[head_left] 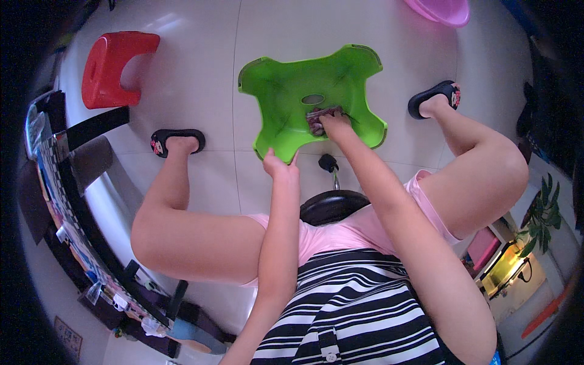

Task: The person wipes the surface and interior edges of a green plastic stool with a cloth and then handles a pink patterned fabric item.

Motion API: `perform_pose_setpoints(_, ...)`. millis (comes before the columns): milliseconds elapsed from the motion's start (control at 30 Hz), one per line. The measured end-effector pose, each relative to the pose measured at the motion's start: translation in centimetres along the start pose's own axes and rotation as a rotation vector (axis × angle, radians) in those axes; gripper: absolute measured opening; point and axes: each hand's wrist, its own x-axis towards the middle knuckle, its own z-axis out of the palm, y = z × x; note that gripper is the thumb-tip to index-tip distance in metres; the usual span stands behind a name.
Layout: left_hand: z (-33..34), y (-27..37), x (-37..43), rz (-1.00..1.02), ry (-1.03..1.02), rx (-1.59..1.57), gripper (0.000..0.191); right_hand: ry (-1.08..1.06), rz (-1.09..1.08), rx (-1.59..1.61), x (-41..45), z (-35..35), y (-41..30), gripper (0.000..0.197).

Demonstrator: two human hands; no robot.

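Note:
A green plastic stool [278,86] lies upside down on the floor before me, its hollow underside facing up. An oval hole shows in the middle of its seat. My left hand [280,166] grips the stool's near left leg, thumb on the inner side. Inside the hollow, my right hand [335,125] presses a bunched dark reddish cloth [315,122] against the plastic, near the side closest to me. Part of the cloth is hidden under the fingers.
A red plastic stool [102,70] lies on its side at the upper left. A pink basin [445,11] stands at the far right. Beneath me is a black round seat [333,207]. A cluttered table [68,219] runs along the left, with a leafy plant [543,219] at the right.

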Motion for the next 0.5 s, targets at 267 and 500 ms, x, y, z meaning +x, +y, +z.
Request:
perform_pose_setpoints(267, -0.3, -0.2, 1.0, 0.048, 0.111, 0.162, 0.03, -0.006, 0.023, -0.019, 0.7, -0.1, -0.7, 0.025)
perform_pose_setpoints(500, -0.4, -1.1, 1.1, 0.211, 0.12, 0.141, 0.031, 0.157, -0.001, -0.065, 1.4, 2.2, -0.5, 0.019)
